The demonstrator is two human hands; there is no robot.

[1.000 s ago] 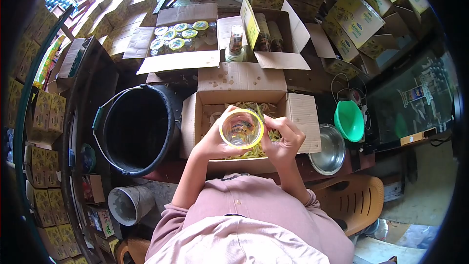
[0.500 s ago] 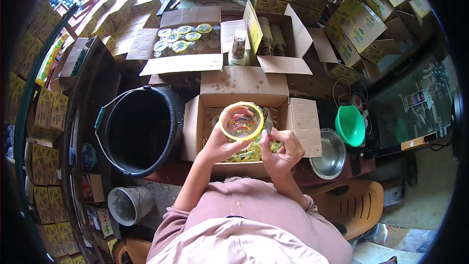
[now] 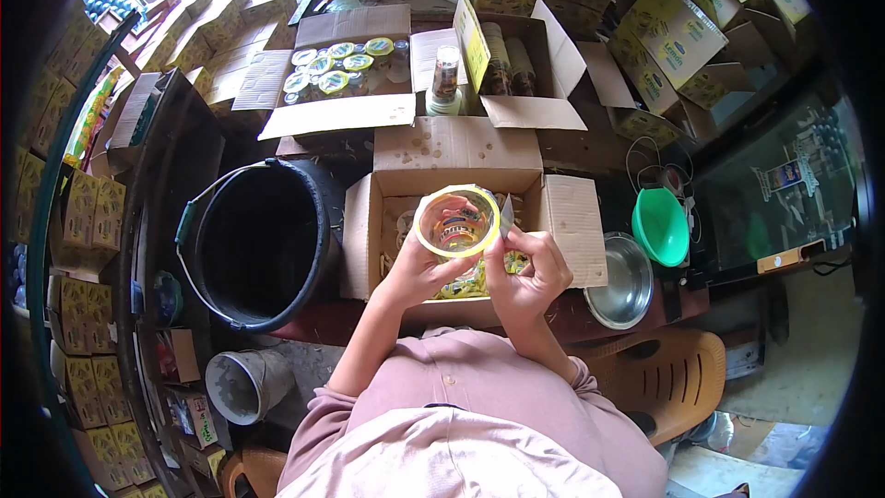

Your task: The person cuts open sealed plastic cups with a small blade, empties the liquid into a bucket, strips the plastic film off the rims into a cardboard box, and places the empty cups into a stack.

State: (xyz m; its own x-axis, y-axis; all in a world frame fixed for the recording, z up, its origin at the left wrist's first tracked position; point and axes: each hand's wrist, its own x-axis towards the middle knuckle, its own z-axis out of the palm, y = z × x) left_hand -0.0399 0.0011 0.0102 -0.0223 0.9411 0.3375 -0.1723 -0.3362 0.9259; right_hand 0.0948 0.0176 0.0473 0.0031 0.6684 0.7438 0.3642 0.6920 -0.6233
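My left hand (image 3: 413, 272) is closed around a clear plastic cup (image 3: 456, 229) with a yellow rim and printing on its side. The cup's mouth faces up towards me. At its right edge, my right hand (image 3: 527, 275) pinches a thin, greyish, pointed piece (image 3: 506, 213) between thumb and fingers, close against the rim. I cannot make out exactly what this piece is. Both hands are above an open cardboard box (image 3: 456, 149), in which small yellow packets or scraps (image 3: 461, 288) lie.
Left of the box stands a black bucket (image 3: 323, 249); a grey pail (image 3: 241, 389) is lower. At right are a metal bowl (image 3: 619, 290) and a green basin (image 3: 660, 226). Behind, one open carton (image 3: 336, 117) holds lidded cups; another (image 3: 535, 115) holds stacked cups.
The cup and both hands stay nearly in place, with the cup tipped slightly. My right hand has shifted a little up along the rim with the thin piece. The view has moved slightly.
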